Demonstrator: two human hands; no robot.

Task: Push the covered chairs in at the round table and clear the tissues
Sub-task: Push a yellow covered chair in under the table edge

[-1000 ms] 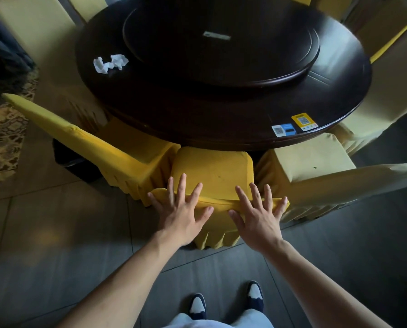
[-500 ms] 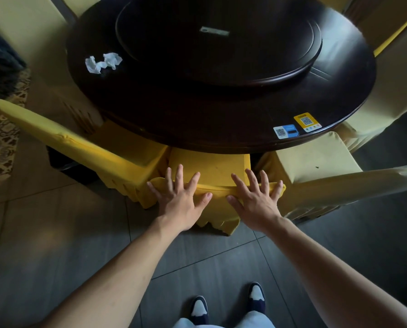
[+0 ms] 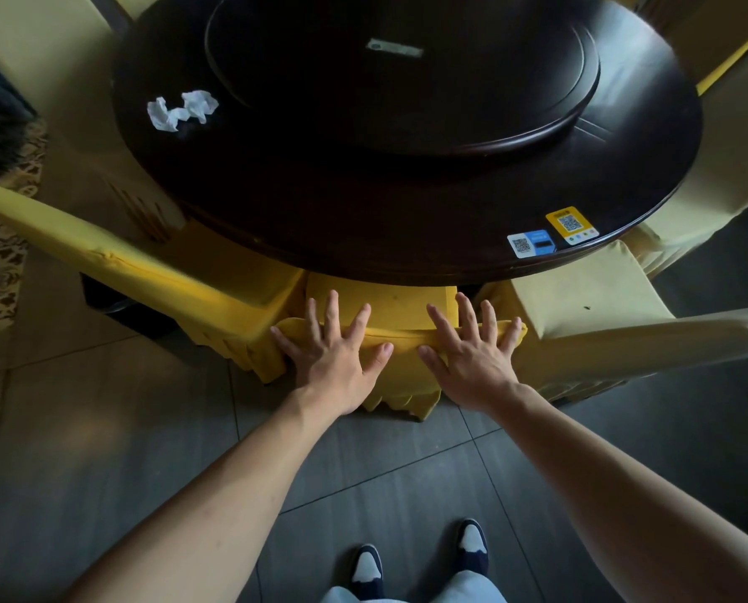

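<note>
Head view: my left hand [image 3: 335, 356] and right hand [image 3: 472, 356], fingers spread flat, press the yellow-covered chair [image 3: 389, 306] squarely toward the round table [image 3: 363, 219]; even pressure should keep it straight.

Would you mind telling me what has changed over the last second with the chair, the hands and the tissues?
The middle yellow chair has slid further under the round table, so less of its seat shows. The left hand and right hand have stayed flat with fingers spread on its backrest top, pushing; nothing was gripped or released. The crumpled tissues lie unmoved on the table's left side, and the neighbouring chairs are unchanged.
</note>
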